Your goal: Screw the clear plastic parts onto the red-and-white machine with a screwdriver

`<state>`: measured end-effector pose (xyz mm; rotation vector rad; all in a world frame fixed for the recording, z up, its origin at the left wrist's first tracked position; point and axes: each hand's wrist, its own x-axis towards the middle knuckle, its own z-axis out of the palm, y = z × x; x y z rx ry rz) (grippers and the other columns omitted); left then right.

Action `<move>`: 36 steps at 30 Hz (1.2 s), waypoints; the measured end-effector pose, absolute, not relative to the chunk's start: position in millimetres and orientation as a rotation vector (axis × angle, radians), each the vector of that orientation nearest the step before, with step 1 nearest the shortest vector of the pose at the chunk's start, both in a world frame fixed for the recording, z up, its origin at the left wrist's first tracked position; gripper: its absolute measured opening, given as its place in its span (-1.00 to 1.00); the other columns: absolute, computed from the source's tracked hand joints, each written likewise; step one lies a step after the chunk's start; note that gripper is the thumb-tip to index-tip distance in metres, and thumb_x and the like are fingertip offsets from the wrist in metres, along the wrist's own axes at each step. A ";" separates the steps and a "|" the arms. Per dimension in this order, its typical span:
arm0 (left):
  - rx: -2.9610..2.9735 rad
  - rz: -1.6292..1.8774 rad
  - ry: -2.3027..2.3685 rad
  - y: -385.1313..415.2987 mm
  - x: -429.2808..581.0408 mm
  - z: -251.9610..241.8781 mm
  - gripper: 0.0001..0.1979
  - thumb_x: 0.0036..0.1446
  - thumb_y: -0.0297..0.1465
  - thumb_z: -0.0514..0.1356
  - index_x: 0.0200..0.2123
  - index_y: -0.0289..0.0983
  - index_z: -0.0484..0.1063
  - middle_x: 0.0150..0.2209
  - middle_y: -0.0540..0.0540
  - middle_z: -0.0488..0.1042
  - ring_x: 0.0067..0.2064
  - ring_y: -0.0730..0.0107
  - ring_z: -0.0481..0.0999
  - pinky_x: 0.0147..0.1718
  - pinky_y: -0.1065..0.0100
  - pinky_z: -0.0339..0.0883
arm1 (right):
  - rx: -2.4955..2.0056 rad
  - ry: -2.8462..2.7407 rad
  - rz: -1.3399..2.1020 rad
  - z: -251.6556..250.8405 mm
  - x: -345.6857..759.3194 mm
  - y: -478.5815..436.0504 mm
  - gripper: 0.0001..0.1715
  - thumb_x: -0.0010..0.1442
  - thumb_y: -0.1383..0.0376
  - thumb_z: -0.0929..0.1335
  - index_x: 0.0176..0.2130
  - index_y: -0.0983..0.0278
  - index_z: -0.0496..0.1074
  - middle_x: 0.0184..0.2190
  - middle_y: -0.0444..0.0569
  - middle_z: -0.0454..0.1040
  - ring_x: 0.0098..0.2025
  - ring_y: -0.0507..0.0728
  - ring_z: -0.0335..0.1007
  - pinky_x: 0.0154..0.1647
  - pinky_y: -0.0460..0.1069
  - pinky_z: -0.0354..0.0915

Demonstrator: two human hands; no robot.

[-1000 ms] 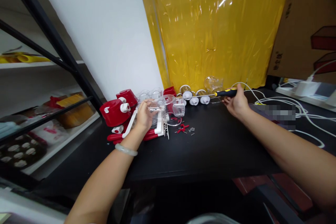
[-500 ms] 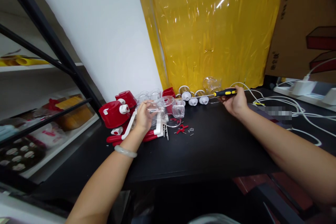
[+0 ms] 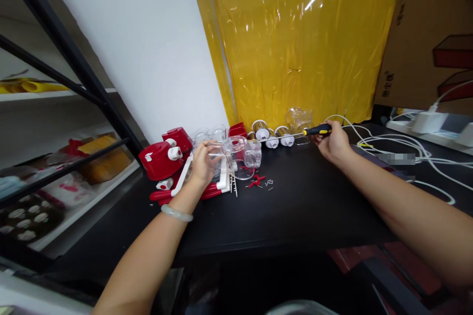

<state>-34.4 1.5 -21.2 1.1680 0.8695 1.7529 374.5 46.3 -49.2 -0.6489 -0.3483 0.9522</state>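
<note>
My left hand (image 3: 202,165), with a pale bangle on the wrist, is closed around a clear plastic container (image 3: 236,155) that rests among red and white plastic parts (image 3: 164,157) on the black table (image 3: 295,211). My right hand (image 3: 334,145) grips the black-and-yellow handle of a screwdriver (image 3: 316,131), whose shaft points left toward small clear and white caps (image 3: 273,140) by the yellow sheet. A small red cross-shaped piece (image 3: 255,180) and loose screws (image 3: 269,184) lie between the hands.
A yellow plastic sheet (image 3: 295,39) hangs behind the table. White cables (image 3: 414,150) and chargers (image 3: 428,120) lie at the right, below a cardboard box (image 3: 432,34). A black metal shelf frame (image 3: 74,74) holding packaged goods stands at the left.
Both hands stay nearly where they were. The screwdriver in my right hand has tilted slightly; the view has shifted a little.
</note>
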 end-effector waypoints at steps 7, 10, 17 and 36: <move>1.199 1.745 0.863 -1.7 -32.9 -19.8 -0.61 -0.11 -0.19 0.56 -0.19 -0.10 0.62 -0.16 -0.06 0.72 -0.10 0.12 0.72 -0.25 0.29 0.59 | -0.577 -0.419 0.953 -55.3 380.9 52.8 -0.63 0.38 0.21 0.54 -0.28 0.04 0.30 -0.45 -0.14 0.31 -0.51 0.11 0.13 -0.57 0.02 0.32; 1.198 1.744 0.857 -1.4 -33.0 -20.4 -0.62 -0.08 -0.20 0.55 -0.17 -0.10 0.61 -0.16 -0.06 0.71 -0.09 0.11 0.72 -0.24 0.29 0.59 | -0.585 -0.442 0.938 -54.7 380.0 51.5 -0.59 0.36 0.23 0.57 -0.28 0.04 0.28 -0.43 -0.13 0.32 -0.48 0.12 0.22 -0.54 0.02 0.37; 1.162 1.748 0.845 0.9 -33.2 -21.7 -0.67 0.00 -0.23 0.53 -0.17 -0.09 0.57 -0.18 -0.06 0.69 -0.14 0.08 0.75 -0.25 0.24 0.58 | -0.603 -0.359 0.927 -41.7 364.1 33.4 -0.57 0.44 0.22 0.57 -0.26 0.04 0.28 -0.42 -0.09 0.41 -0.45 0.19 0.37 -0.55 0.06 0.41; 1.150 1.742 0.896 -0.6 -32.4 -21.9 -0.66 0.01 -0.23 0.55 -0.17 -0.11 0.59 -0.14 -0.10 0.71 -0.06 0.04 0.75 -0.22 0.26 0.57 | -0.568 -0.284 0.966 -32.9 364.2 29.8 -0.60 0.41 0.28 0.56 -0.24 0.04 0.29 -0.43 -0.12 0.40 -0.51 0.14 0.32 -0.67 -0.01 0.26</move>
